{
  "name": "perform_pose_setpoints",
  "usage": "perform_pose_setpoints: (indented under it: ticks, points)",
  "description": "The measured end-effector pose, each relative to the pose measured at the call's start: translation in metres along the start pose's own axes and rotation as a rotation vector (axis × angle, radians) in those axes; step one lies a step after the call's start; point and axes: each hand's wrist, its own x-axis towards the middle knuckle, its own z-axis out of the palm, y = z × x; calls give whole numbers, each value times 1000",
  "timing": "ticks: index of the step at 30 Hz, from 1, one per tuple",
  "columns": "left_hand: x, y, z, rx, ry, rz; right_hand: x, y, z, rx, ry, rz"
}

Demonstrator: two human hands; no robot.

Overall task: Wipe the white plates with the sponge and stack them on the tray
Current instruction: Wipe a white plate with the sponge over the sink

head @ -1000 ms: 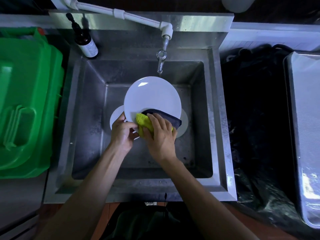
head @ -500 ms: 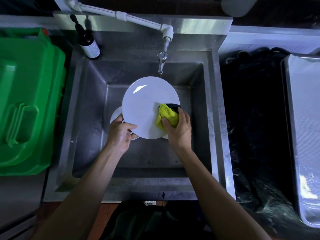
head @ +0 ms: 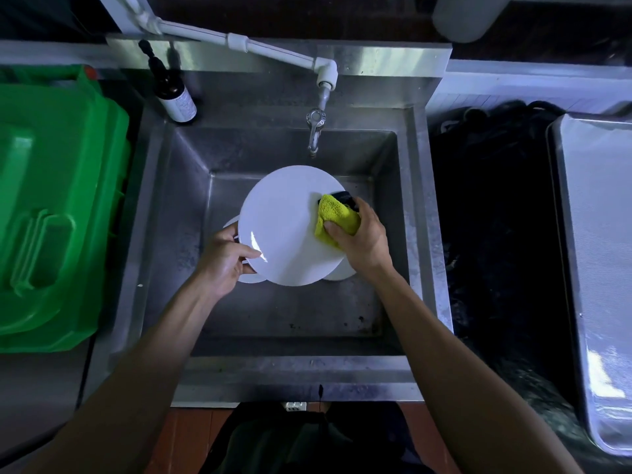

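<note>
A white plate is held over the steel sink. My left hand grips its lower left rim. My right hand presses a yellow sponge with a dark backing against the plate's right side. Beneath the held plate, edges of other white plates show on the sink floor; how many lie there is hidden. The metal tray lies at the far right, with nothing on the part in view.
A tap on a white pipe hangs over the sink's back. A dark pump bottle stands at the back left corner. A green plastic crate fills the left side. Dark black sheeting lies between sink and tray.
My right hand has slid the sponge from the plate's lower edge to its right side. The left hand keeps its grip on the lower left rim.
</note>
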Motion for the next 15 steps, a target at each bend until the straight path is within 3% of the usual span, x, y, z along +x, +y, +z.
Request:
perform_pose_setpoints:
  ticks: [10, 15]
  points:
    - [14, 25, -4, 266, -110, 38, 23, -18, -21, -102, -105, -151]
    - [21, 33, 4, 446, -116, 104, 29, -31, -24, -261, -102, -338]
